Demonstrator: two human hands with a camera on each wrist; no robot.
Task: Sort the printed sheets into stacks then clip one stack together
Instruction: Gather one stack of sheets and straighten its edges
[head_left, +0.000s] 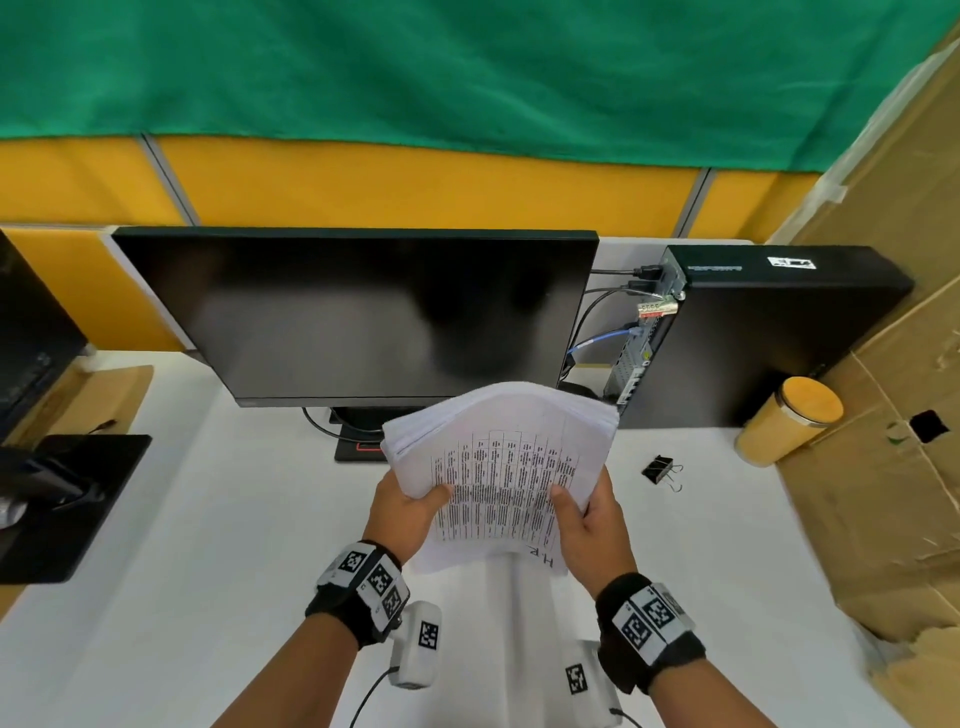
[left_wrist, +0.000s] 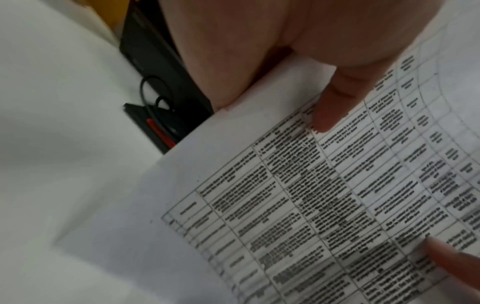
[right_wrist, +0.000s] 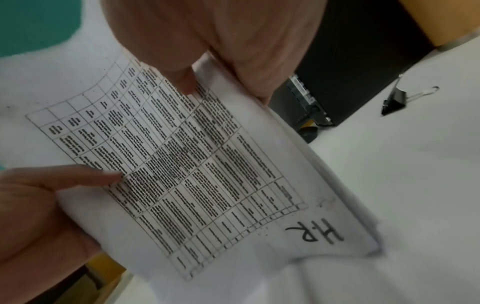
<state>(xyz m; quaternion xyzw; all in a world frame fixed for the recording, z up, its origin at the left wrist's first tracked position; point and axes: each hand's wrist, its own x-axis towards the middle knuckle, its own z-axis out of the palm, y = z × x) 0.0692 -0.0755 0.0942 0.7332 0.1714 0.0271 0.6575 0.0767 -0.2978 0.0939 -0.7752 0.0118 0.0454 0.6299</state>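
Note:
Both hands hold a thick stack of printed sheets (head_left: 501, 467) in the air above the white desk, in front of the monitor. The top sheet (right_wrist: 197, 164) carries a printed table and a handwritten "H.R" at one corner. My left hand (head_left: 410, 506) grips the stack's left edge, thumb (left_wrist: 327, 111) on top of the print. On the right edge my right hand (head_left: 589, 512) grips it too, thumb (right_wrist: 182, 80) on top. A black binder clip (head_left: 661, 470) lies on the desk to the right of the stack; it shows again in the right wrist view (right_wrist: 396, 100).
A dark monitor (head_left: 363, 317) stands behind the stack, its base (head_left: 358, 444) under it. A black computer case (head_left: 769, 332) and a yellow cylindrical container (head_left: 789, 426) are at the right, with brown cardboard (head_left: 893, 415) along the right edge. A second monitor's base (head_left: 62, 499) sits left.

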